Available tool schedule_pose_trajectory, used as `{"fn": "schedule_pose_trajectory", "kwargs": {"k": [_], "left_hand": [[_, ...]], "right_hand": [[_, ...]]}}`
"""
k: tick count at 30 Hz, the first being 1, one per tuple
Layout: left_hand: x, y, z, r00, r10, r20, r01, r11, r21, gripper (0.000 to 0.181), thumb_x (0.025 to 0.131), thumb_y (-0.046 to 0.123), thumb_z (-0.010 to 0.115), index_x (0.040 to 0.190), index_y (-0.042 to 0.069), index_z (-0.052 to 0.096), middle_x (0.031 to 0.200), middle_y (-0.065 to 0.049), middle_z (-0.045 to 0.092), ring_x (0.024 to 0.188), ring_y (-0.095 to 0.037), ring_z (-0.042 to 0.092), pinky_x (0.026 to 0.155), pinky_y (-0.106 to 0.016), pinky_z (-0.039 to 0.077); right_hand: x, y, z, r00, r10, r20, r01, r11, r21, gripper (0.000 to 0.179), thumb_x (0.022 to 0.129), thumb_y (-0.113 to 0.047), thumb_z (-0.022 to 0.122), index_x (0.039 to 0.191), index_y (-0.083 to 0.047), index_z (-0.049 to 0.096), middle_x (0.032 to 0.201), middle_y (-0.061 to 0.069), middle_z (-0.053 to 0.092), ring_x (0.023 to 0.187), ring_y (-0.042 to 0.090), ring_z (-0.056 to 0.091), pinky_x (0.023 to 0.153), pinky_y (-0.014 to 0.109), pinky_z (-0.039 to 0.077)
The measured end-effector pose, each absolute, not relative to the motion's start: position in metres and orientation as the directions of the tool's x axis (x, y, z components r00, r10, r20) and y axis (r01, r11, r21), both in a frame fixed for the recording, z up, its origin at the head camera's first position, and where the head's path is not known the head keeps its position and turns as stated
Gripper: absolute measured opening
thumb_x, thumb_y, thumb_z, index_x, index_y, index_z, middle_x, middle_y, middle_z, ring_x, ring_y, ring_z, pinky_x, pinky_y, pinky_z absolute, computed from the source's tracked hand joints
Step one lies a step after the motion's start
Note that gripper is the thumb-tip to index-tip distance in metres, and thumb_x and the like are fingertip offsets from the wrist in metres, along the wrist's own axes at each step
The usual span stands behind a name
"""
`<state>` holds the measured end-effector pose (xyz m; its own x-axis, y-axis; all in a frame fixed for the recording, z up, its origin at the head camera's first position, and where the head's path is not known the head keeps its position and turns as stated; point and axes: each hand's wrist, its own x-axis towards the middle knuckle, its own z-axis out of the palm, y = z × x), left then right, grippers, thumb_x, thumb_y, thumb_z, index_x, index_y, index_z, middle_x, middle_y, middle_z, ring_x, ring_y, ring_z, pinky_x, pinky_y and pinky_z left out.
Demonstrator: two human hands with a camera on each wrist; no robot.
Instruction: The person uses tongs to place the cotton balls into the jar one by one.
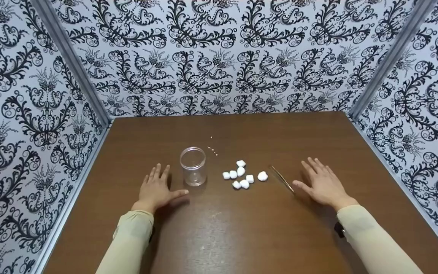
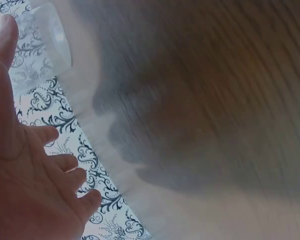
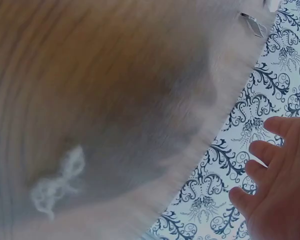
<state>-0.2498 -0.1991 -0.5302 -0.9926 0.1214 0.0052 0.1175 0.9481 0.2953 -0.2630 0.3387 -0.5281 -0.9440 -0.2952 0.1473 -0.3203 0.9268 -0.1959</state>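
Note:
On the left, my left hand is spread with its fingers straight, beside a clear plastic jar. The jar stands upright with its top uncovered; part of its wall shows beyond the thumb in the left wrist view. Several white cotton balls lie loose between the jar and a thin pair of metal tweezers. My right hand is also spread, its thumb close to the near end of the tweezers. Neither hand holds anything. The tweezers appear far off in the right wrist view.
The brown wooden table is enclosed at the back and sides by black-and-white patterned walls with grey corner posts. Small white specks show behind the jar, too small to identify. A pale patch in the right wrist view is blurred.

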Motion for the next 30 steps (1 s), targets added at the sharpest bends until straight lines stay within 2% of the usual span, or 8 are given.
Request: {"fn": "schedule_pose_trajectory", "kwargs": {"k": [6,15,20,22,30], "left_hand": [[-0.254,-0.187,-0.533,-0.991,0.135,0.002,0.128,0.932,0.339,0.117,0.076,0.074,0.068,0.154,-0.003,0.028,0.159,-0.027,0.021,0.147,-0.043,0.018,0.116,-0.056,0.016],[-0.266,-0.171,-0.538,-0.99,0.134,-0.042,0.088,0.823,0.561,0.118,0.076,0.069,0.073,0.151,-0.01,0.027,0.155,-0.032,0.026,0.146,-0.044,0.019,0.117,-0.053,0.016],[-0.27,-0.166,-0.538,-0.991,0.099,-0.086,0.018,0.752,0.659,0.111,0.076,0.061,0.079,0.154,-0.002,0.029,0.156,-0.03,0.026,0.146,-0.044,0.017,0.116,-0.056,0.018],[-0.271,-0.164,-0.539,-0.992,0.088,-0.091,0.003,0.733,0.681,0.109,0.076,0.057,0.081,0.154,0.001,0.031,0.156,-0.029,0.026,0.147,-0.044,0.016,0.115,-0.058,0.018],[-0.274,-0.156,-0.542,-0.997,0.076,-0.028,0.032,0.695,0.719,0.1,0.075,0.052,0.084,0.146,-0.004,0.043,0.151,-0.027,0.038,0.145,-0.044,0.022,0.116,-0.054,0.019]], "right_hand": [[-0.263,0.339,-0.533,-0.941,-0.301,0.152,-0.327,0.926,-0.188,0.088,0.094,-0.067,0.051,0.151,-0.001,0.039,0.158,0.024,0.028,0.146,0.043,0.019,0.113,0.063,0.015],[-0.262,0.335,-0.535,-0.936,-0.314,0.16,-0.341,0.922,-0.182,0.087,0.094,-0.067,0.051,0.15,-0.001,0.042,0.156,0.024,0.031,0.144,0.044,0.023,0.113,0.062,0.016],[-0.262,0.328,-0.532,-0.932,-0.338,0.128,-0.358,0.914,-0.19,0.086,0.094,-0.068,0.048,0.15,-0.003,0.042,0.156,0.022,0.033,0.144,0.041,0.025,0.114,0.061,0.016],[-0.262,0.324,-0.53,-0.926,-0.358,0.12,-0.376,0.907,-0.192,0.084,0.095,-0.066,0.051,0.15,-0.003,0.042,0.155,0.02,0.035,0.143,0.041,0.029,0.113,0.06,0.019],[-0.265,0.31,-0.522,-0.909,-0.406,0.099,-0.417,0.895,-0.16,0.068,0.093,-0.049,0.067,0.145,-0.007,0.052,0.142,0.017,0.053,0.127,0.039,0.05,0.097,0.059,0.043]]}}
